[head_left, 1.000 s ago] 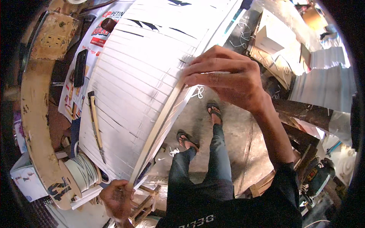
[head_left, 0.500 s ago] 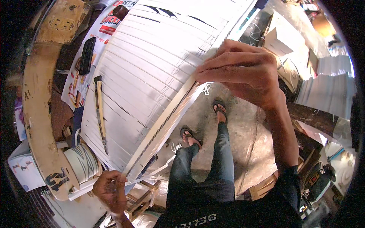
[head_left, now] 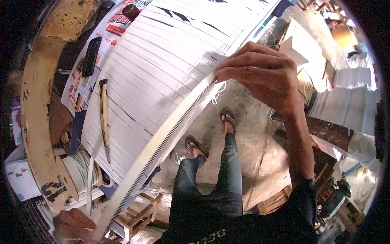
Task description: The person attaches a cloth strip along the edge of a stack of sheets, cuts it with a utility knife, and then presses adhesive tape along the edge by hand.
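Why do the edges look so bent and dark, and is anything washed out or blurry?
Head view: the fisheye lens bows the long white toothed strip and the worn wooden bench edge; the corners fall to black; the slatted white sheet glares in bright daylight; the right hand is sharp, the left hand dim at the rim.
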The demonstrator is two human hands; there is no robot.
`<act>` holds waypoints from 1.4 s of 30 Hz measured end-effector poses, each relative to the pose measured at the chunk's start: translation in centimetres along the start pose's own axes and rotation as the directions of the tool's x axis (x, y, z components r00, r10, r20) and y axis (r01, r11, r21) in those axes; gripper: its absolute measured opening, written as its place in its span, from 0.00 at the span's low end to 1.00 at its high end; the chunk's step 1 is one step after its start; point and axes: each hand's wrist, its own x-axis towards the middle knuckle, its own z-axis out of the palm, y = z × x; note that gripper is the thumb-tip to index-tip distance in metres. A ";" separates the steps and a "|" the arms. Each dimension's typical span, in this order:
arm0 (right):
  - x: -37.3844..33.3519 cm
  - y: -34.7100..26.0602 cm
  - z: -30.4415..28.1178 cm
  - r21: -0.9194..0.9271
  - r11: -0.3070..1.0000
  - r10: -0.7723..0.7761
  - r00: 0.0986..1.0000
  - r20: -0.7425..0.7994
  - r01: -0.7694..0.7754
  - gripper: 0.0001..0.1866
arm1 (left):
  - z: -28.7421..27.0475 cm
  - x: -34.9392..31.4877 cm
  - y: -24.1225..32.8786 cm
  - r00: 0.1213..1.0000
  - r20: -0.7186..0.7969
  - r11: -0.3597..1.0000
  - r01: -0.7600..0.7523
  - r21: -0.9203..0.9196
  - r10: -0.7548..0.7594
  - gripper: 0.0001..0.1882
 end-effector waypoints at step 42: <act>1.1 -2.5 1.8 0.051 0.997 -0.071 0.992 0.106 0.065 0.14 | 10.1 -7.3 2.2 0.866 0.404 0.925 0.364 -0.108 -0.293 0.10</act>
